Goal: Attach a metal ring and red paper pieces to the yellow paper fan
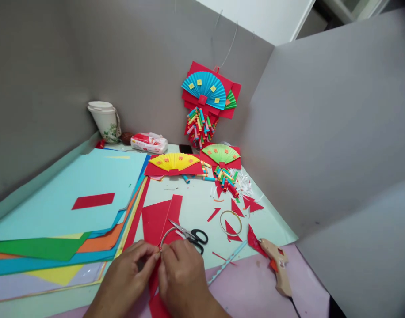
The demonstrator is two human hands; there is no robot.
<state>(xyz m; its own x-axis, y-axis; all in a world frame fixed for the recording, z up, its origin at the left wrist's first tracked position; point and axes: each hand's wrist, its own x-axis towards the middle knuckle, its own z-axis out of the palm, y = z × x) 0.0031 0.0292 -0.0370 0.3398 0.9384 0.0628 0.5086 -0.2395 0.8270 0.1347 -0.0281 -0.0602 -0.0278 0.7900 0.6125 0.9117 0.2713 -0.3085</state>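
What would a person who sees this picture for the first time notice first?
Probably the blue paper fan, hanging high before the grey wall, with a cluster of coloured rolls beneath it. Next might come the yellow fan and the light green fan, lower in the picture. At the bottom, the left hand and right hand meet at a thin curved piece beside the scissors.

We note smooth, matte grey partition panels (143, 57) walling the table on three sides. Beyond their top edge, a plain white surface (265, 17). Below, we log a flat lilac-pink tabletop (252, 287). Light soft; broad, faint shading across the right-hand panel.
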